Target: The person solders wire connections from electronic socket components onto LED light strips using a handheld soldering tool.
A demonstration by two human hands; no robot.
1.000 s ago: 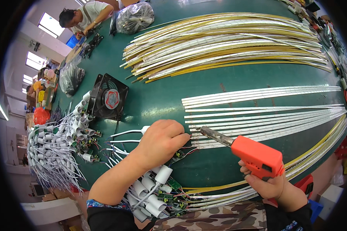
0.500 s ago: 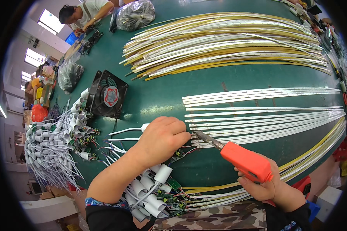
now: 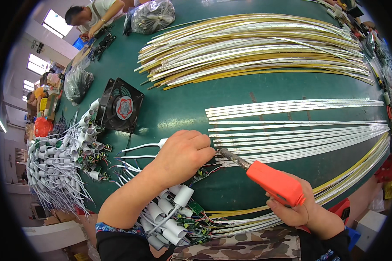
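Note:
My right hand [image 3: 298, 206] grips a red soldering gun [image 3: 276, 182]. The gun's metal barrel points left, its tip at the left end of one white LED strip [image 3: 265, 149], close to my left fingertips. My left hand [image 3: 184, 152] is closed in a pinch at those strip ends; what it pinches is hidden behind the fingers. A white cap with a cable [image 3: 162, 142] peeks out beside its knuckles. Just below the pinch lie thin red and white wires and a small circuit board [image 3: 200, 175]. Several LED strips lie side by side, their left ends toward my left hand.
A black fan [image 3: 121, 105] stands left of centre. White caps with cables [image 3: 52, 165] heap at the left; more caps [image 3: 174, 228] with boards lie by my lap. A large strip pile [image 3: 252, 50] covers the far side. Plastic bags [image 3: 152, 17] and a co-worker [image 3: 98, 17] are at the far left.
The soldering gun and my right hand have shifted very slightly left. My left hand stays at the strip ends. The co-worker's head and arm have moved a little.

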